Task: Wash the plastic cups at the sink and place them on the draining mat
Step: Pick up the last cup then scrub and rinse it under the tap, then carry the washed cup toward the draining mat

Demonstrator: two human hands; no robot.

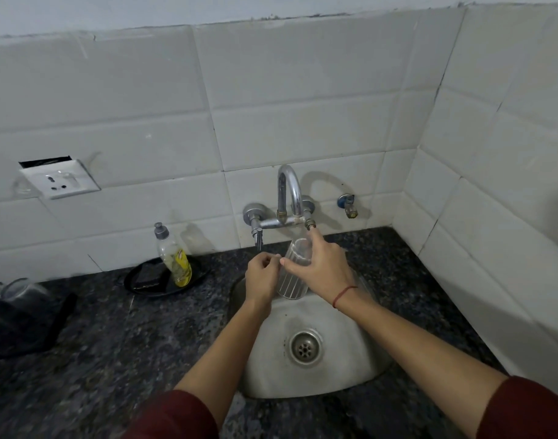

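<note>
A clear ribbed plastic cup (291,282) is held over the back of the steel sink (341,369), under the curved tap (289,191). My right hand (318,264) wraps around the cup, with its forefinger stretched up to the right tap knob (310,224). My left hand (262,275) is at the cup's left side, fingers curled, touching it. More clear cups (16,288) sit on the dark draining mat (21,327) at the far left.
A dish soap bottle (173,256) stands on a black tray (163,277) left of the sink. The left tap lever (258,236) hangs down. A wall socket (59,179) is at the left. The tiled corner wall closes in on the right.
</note>
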